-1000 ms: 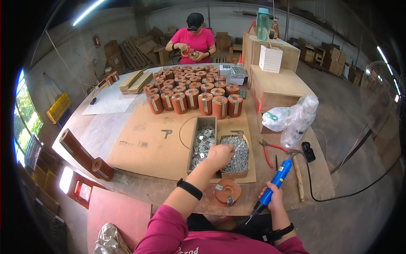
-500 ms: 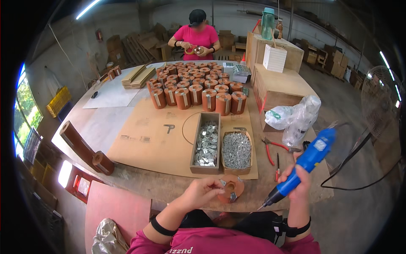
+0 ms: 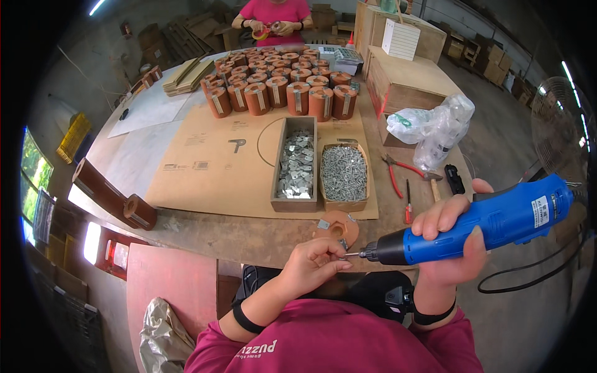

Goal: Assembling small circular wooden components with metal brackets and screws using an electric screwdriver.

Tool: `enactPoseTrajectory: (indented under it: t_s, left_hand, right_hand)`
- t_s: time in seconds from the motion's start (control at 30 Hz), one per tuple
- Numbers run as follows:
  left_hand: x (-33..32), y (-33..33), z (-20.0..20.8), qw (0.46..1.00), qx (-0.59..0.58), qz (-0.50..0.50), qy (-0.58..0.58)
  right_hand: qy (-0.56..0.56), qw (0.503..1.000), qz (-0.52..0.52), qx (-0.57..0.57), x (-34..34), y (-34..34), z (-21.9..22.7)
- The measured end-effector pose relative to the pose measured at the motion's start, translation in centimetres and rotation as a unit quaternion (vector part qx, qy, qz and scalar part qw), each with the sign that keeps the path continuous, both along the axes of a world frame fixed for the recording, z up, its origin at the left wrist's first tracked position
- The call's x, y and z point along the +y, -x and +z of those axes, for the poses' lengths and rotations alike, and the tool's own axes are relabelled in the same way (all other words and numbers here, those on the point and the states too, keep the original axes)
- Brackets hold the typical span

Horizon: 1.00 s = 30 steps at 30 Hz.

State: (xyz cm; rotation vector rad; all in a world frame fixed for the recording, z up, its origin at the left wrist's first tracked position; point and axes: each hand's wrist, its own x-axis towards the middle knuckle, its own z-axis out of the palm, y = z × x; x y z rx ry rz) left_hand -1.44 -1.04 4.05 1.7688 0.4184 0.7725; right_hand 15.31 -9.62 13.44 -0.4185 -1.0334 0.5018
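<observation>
Left hand [image 3: 314, 268]: bottom centre of the frame, thumb and fingers bent in around the tip of the bit [image 3: 353, 254]; whether they pinch it or a screw is too small to tell.
Right hand [image 3: 443, 219]: wrapped around the driver [image 3: 516, 214], lower right.
Driver: blue with a black nose, nearly level, pointing left at the left hand; its cord [image 3: 507, 291] loops below.
Cylinder [image 3: 349, 225]: brown, holed, with metal tabs on top, at the near edge of the bench [image 3: 205, 239], just beyond the left fingertips.
Box [image 3: 293, 204]: centre, holding flat metal plates [image 3: 296, 161].
Carton [image 3: 345, 206]: just right of the box, full of screws [image 3: 343, 173].
Brown stock: many upright cylinders [image 3: 256, 99] crowded together, upper centre.
Tools: red-handled pliers [image 3: 395, 177] and a screwdriver [image 3: 408, 208], right of the carton.
Bag [image 3: 438, 133]: clear plastic, right of centre.
Co-worker [image 3: 273, 11]: top, beyond the bench, hands at a yellow ring [image 3: 261, 34].
</observation>
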Motion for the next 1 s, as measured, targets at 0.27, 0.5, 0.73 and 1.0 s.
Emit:
enactPoseTrajectory:
  t_s: [0.27, 0.5, 0.73, 1.0]
  left_hand:
    - [-0.5, 0.4, 0.0, 1.0, -0.014, 0.006, 0.02]
    - [-0.3, 0.0, -0.8, 1.0, -0.014, 0.003, -0.02]
    - [0.9, -1.7, -0.5, 0.981, -0.016, 0.058, -0.185]
    - [1.0, -1.4, -1.0, 0.966, 0.041, 0.09, -0.24]
  right_hand:
    - [0.043, 0.999, -0.011, 0.032, -0.3, 0.8, -0.3]
    - [0.042, 0.998, 0.01, 0.044, 0.1, 1.0, -0.8]
    - [0.092, 0.993, -0.05, -0.049, 2.0, 1.3, -1.1]
    - [0.192, 0.968, -0.088, -0.136, 4.4, 2.1, -0.5]
